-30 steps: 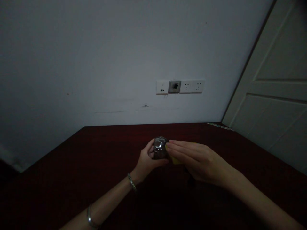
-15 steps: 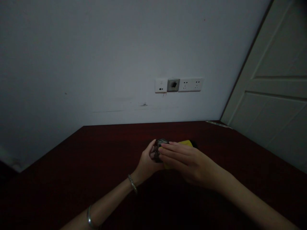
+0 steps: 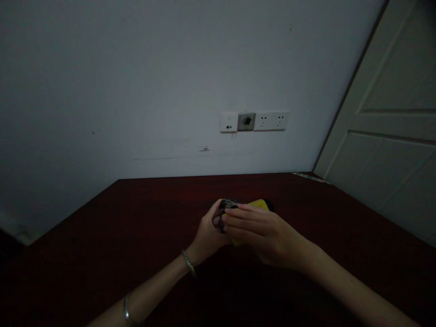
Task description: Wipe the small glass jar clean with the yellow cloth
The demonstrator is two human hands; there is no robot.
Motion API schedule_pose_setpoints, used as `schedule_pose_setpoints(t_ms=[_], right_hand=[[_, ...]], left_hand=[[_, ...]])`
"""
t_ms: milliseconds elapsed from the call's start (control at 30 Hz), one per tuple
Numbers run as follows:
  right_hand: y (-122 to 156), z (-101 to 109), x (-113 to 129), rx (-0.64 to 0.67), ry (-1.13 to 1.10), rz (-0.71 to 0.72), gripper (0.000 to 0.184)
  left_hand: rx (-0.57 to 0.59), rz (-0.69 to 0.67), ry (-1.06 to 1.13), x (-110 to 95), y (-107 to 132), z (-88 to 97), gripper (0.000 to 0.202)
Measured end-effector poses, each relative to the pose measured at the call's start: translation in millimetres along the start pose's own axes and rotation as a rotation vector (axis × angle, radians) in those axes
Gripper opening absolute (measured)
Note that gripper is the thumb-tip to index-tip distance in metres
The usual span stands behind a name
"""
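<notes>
Hands had drawn closer: the left hand stayed cupped round the small dark shiny object just above the table. The right hand, fingers nearly straight, had slid a yellow piece across, hiding most of it. I couldn't make out its grip.

Dim, underexposed and grainy, the view is brightest on the pale wall from ten to one o'clock, softly and evenly lit. The table sinks to near black at six and seven o'clock. At centre the left hand and right hand look soft, and the dark object between them is barely legible.
</notes>
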State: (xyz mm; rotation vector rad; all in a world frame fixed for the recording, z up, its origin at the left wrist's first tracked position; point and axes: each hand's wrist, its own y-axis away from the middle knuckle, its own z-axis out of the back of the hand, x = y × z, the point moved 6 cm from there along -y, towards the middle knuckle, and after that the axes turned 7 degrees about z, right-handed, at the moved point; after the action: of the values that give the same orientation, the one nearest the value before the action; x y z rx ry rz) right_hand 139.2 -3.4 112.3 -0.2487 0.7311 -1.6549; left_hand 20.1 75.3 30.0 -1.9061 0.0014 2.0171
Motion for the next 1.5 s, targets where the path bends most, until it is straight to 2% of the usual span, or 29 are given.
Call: schedule_pose_setpoints(t_ms=[100,167,300,367,433,567,700,767,867,933,1000,1100,1233,1400,1500], right_hand=[[-3.2,-3.3,4.9,0.019,-0.019,0.053,0.036],[-1.5,-4.2,4.0,0.013,-0.003,0.048,0.037],[6.2,-2.3,-6.4,-0.028,0.017,-0.087,0.045],[9.9,-1.5,-12.8,-0.030,0.000,-0.181,0.050],[11.2,-0.6,-15.0,-0.030,-0.014,-0.217,0.053],[6.5,0.9,-5.9,-0.030,0.022,-0.110,0.047],[-1.1,-1.2,6.1,-0.001,0.079,0.011,0.035],[-3.0,-2.1,7.9,0.010,0.106,0.025,0.032],[-1.3,0.6,5.3,-0.038,0.132,-0.002,0.034],[2.6,1.5,-0.2,-0.051,0.143,-0.065,0.038],[7.3,0.4,-6.4,-0.031,0.158,-0.141,0.043],[11.1,-1.6,-10.4,0.004,0.171,-0.183,0.048],[6.8,0.3,-4.7,-0.030,0.156,-0.108,0.041],[-1.8,-1.4,5.4,-0.014,0.147,-0.003,0.033],[-1.3,-1.2,5.3,-0.046,0.150,-0.010,0.035]], left_hand=[[-0.017,0.034,0.001,-1.6,-4.4,-1.6,0.073],[-0.015,0.032,-0.011,-2.8,-4.6,-2.9,0.074],[0.013,-0.037,-0.061,-4.2,1.9,-3.7,0.090],[0.036,-0.083,-0.075,-4.4,6.0,-3.7,0.091],[0.039,-0.109,-0.086,-4.9,8.2,-3.1,0.090],[0.026,-0.088,-0.115,-8.6,4.1,-3.7,0.089],[0.013,-0.009,-0.116,-10.1,-6.5,-6.3,0.059],[0.002,0.008,-0.117,-9.6,-9.3,-6.4,0.051],[-0.007,-0.023,-0.147,-8.9,-6.6,-5.8,0.066],[0.003,-0.060,-0.179,-9.1,-1.3,-6.4,0.082],[0.020,-0.095,-0.207,-9.9,4.3,-8.0,0.087],[0.028,-0.116,-0.236,-10.7,8.8,-9.9,0.083],[0.013,-0.077,-0.234,-7.6,4.5,-9.2,0.089],[-0.021,-0.003,-0.142,-1.8,-7.5,-4.3,0.063],[-0.036,-0.002,-0.106,-2.2,-8.4,-1.2,0.068]])
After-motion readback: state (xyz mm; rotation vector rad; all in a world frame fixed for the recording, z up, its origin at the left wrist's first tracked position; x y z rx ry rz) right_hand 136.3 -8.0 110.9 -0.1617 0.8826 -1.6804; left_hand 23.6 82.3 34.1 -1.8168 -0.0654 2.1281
